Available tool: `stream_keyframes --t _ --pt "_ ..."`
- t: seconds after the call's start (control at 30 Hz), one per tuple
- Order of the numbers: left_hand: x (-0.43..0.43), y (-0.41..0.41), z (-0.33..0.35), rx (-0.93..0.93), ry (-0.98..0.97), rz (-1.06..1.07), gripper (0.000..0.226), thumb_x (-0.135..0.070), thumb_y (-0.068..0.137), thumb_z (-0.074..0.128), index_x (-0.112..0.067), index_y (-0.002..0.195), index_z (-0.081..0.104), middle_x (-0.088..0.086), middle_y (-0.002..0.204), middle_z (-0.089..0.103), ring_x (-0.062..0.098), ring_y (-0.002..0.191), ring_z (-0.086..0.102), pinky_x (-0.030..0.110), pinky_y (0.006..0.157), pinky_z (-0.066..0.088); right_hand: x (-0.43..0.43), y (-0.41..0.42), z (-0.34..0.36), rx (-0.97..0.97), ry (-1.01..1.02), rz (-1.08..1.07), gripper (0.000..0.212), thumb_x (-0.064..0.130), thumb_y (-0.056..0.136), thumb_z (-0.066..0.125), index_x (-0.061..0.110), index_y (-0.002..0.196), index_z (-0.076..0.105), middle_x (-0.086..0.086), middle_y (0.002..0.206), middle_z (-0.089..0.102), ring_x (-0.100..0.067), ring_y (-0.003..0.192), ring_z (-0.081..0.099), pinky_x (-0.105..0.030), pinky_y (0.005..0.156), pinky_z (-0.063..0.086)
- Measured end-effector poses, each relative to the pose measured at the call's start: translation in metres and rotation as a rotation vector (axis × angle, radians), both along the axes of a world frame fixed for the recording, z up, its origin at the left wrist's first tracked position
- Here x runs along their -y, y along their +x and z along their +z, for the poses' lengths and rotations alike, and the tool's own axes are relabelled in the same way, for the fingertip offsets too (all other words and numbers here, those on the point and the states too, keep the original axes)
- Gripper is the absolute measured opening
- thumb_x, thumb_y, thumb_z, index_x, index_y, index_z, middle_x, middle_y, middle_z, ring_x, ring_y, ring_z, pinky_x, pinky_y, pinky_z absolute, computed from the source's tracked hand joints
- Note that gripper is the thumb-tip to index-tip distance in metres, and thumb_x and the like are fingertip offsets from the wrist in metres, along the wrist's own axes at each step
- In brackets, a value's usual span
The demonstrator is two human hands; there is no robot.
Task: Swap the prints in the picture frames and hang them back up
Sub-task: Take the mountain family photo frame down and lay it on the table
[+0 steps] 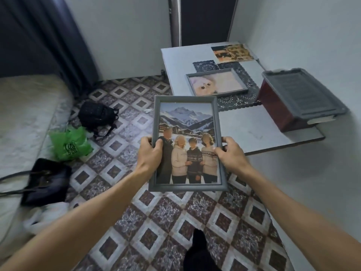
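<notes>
- Right now, a person looks down at a grey picture frame (217, 122) held upright in both hands over a patterned tile floor (175, 222).
- Left hand (149, 155) grips the frame's left edge, with the thumb on the front and the fingers curled behind.
- Right hand (229, 153) grips the right edge the same way, at about the same height.
- Inside the held frame is a print (186, 130) of four people standing before snowy mountains and chalets.
- Just beyond the frame, against the right wall, stands a white table (254, 126).
- A second grey frame (216, 83) lies flat on the table on a dark lace mat (234, 98); it shows a pale, fluffy animal.
- A loose print (233, 52) in orange and brown tones lies at the table's far end, its picture too blurred to make out.
- A red box with a grey lid (298, 96) sits on the table's right side.
- On the floor to the left lie a black backpack (97, 116), a green plastic bag (71, 144) and a black handbag (47, 181).
</notes>
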State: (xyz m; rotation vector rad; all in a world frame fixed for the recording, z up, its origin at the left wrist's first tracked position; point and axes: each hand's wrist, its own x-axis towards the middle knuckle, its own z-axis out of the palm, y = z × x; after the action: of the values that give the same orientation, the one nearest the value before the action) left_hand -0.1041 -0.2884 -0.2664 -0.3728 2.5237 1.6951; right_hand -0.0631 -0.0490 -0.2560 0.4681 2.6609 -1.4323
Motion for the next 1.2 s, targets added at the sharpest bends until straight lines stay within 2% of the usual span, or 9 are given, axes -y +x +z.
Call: stream_keyframes --t 0.2,0.33,0.47,0.53,0.77,0.9,1.0,1.2 --pt "0.005 -0.063 -0.004 0.028 -0.04 0.07 0.024 -0.033 0.1 0.05 -0.011 0.107 0.048 0.006 0.088 0.057 0.018 0.075 0.055 0.034 0.062 0.045 0.004 -0.076 -0.008 0.019 -0.06 0.04 0.019 0.029 0.098 0.058 0.023 0.115 0.052 0.0 0.098 0.068 -0.018 0.087 0.067 -0.042 0.08 0.059" --pt "0.009 -0.108 -0.008 0.042 -0.035 0.076 0.021 -0.035 0.1 0.05 -0.014 0.103 0.049 0.007 0.09 0.059 0.02 0.077 0.057 0.042 0.07 0.051 0.007 -0.124 -0.014 0.024 -0.064 0.049 0.018 0.028 0.098 0.058 0.023 0.114 0.051 -0.001 0.099 0.068 -0.019 0.088 0.068 -0.04 0.078 0.059" --pt "0.014 -0.158 -0.013 0.036 -0.048 0.042 0.02 -0.033 0.101 0.05 -0.013 0.103 0.049 0.004 0.086 0.058 0.017 0.073 0.055 0.033 0.059 0.045 0.014 -0.167 -0.021 0.037 -0.069 0.013 0.02 0.027 0.098 0.058 0.021 0.116 0.052 -0.002 0.1 0.068 -0.019 0.089 0.068 -0.04 0.078 0.06" --pt "0.019 -0.187 -0.017 0.027 -0.049 0.021 0.02 -0.032 0.101 0.05 -0.012 0.103 0.049 0.004 0.085 0.057 0.017 0.072 0.054 0.032 0.059 0.044 0.021 -0.191 -0.025 0.038 -0.067 -0.016 0.021 0.027 0.097 0.059 0.021 0.116 0.052 -0.002 0.099 0.068 -0.019 0.088 0.068 -0.039 0.077 0.059" --pt "0.052 -0.291 -0.023 0.03 -0.084 -0.12 0.02 -0.032 0.1 0.05 -0.012 0.1 0.049 0.004 0.081 0.055 0.019 0.069 0.053 0.034 0.06 0.043 0.062 -0.262 -0.033 0.041 -0.096 -0.183 0.024 0.026 0.098 0.058 0.017 0.119 0.054 -0.002 0.096 0.068 -0.017 0.083 0.066 -0.03 0.068 0.051" --pt "0.062 -0.349 -0.017 0.019 -0.119 -0.228 0.019 -0.032 0.1 0.051 -0.013 0.099 0.049 0.003 0.079 0.055 0.018 0.067 0.052 0.032 0.057 0.042 0.082 -0.292 -0.032 0.036 -0.115 -0.29 0.021 0.026 0.098 0.058 0.019 0.116 0.053 -0.001 0.096 0.067 -0.018 0.086 0.066 -0.037 0.076 0.054" --pt "0.057 -0.387 -0.014 0.0 -0.138 -0.312 0.022 -0.033 0.1 0.051 -0.011 0.104 0.05 0.005 0.083 0.057 0.018 0.07 0.053 0.033 0.059 0.042 0.086 -0.311 -0.031 0.036 -0.115 -0.368 0.018 0.027 0.098 0.058 0.022 0.114 0.051 0.0 0.094 0.066 -0.017 0.085 0.066 -0.039 0.077 0.054" --pt "0.014 -0.451 -0.016 -0.014 -0.174 -0.46 0.023 -0.037 0.098 0.051 -0.014 0.104 0.05 0.003 0.085 0.06 0.019 0.077 0.058 0.036 0.068 0.049 0.066 -0.34 -0.034 0.023 -0.118 -0.533 0.021 0.028 0.097 0.059 0.019 0.115 0.054 0.001 0.094 0.065 -0.013 0.081 0.065 -0.032 0.068 0.054"
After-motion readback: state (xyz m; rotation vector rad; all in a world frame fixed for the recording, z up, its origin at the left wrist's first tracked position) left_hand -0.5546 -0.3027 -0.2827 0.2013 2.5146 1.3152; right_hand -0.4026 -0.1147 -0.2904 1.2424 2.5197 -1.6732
